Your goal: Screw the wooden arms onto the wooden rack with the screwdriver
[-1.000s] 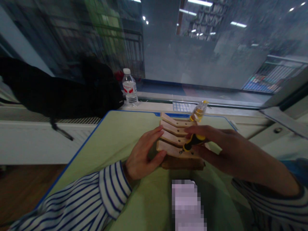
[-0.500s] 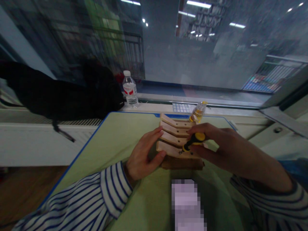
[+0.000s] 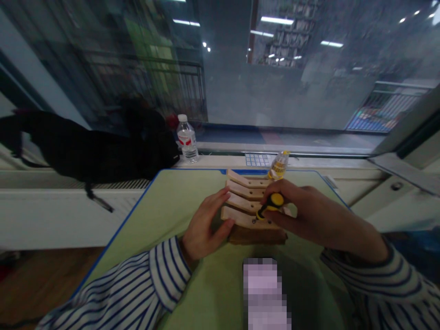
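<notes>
On the table stands a small wooden slatted frame (image 3: 240,219), with several bent pale slats that have screw holes. My left hand (image 3: 206,227) grips its left side, fingertips on a middle slat and thumb by the nearest one. In my right hand (image 3: 302,208) is a short black and yellow screwdriver (image 3: 275,201), pinched between thumb and fingers. The screwdriver slants down to the left, its tip at a screw hole in the nearest slat. My right hand covers the right ends of the slats.
A phone (image 3: 264,293) with a blurred screen lies nearest me on the green table (image 3: 178,197). A clear yellow-capped bottle (image 3: 279,165) is behind the frame. On the sill are a water bottle (image 3: 188,140), a gridded sheet (image 3: 257,159) and a black bag (image 3: 113,151).
The view has shifted slightly, so everything sits a little lower. The screwdriver still meets the nearest slat, and both hands keep their places on it and the frame.
</notes>
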Tool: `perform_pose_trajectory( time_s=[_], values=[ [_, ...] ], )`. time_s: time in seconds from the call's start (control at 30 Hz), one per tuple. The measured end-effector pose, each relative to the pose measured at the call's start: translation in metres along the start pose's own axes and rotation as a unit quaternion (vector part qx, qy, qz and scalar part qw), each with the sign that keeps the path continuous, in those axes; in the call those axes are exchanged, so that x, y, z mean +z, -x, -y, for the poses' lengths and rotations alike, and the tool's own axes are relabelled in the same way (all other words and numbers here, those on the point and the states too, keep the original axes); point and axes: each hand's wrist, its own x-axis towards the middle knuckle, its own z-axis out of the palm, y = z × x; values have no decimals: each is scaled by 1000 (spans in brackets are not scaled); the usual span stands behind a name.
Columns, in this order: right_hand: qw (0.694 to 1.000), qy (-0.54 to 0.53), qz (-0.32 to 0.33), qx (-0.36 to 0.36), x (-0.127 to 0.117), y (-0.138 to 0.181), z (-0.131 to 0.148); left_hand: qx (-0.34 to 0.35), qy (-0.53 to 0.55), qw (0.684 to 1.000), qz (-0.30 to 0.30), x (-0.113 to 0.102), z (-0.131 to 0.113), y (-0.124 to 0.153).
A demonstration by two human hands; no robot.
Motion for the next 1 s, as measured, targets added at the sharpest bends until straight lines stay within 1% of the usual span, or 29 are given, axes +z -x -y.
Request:
perform_pose_trajectory(
  time_s=[0.13, 0.27, 0.33, 0.47, 0.7, 1.0],
  values=[
    [1000, -22, -6, -8, 1, -1, 0, -9, -13, 1000, 12, 0, 1, 1],
    [996, -54, -20, -72, 4, -4, -3, 0, -29, 1000, 12, 0, 3, 2],
    [994, -61, -18, -91, 6, -6, -5, 2, -43, 999, 15, 0, 5, 3],
    [991, -93, 6, -91, 9, -10, -9, -1, -81, 996, 25, -1, 9, 6],
    [988, -110, 5, -103, 10, -14, -18, 11, -143, 989, 29, -2, 15, 9],
    [988, -122, 0, -94, 14, -16, -26, 12, -141, 990, 24, -1, 12, 9]
  ],
)
